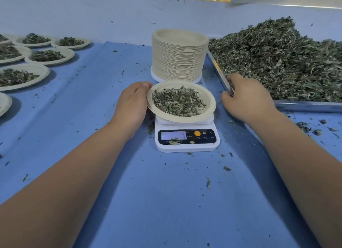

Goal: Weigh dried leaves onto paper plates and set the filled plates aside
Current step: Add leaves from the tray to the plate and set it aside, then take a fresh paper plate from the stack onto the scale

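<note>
The left hand (131,105) grasps the left rim of the paper plate (209,104), which sits tilted on the white scale (187,146) at centre and holds dried leaves (178,101). The scale's panel reads "M" and "T"; its display is blurred. The right hand (248,99) curls at the metal tray (305,106)'s near-left rim, and whether it clenches anything cannot be told. Filled plates (71,53) lie far left.

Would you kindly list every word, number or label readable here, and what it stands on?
"M": black panel of the scale, right of the orange button.
"T": same panel, far right.
"7", apparently: the display, faint.
Chinese captions under the buttons and along the panel's lower edge: too small to read; a leaf covers part.
</note>
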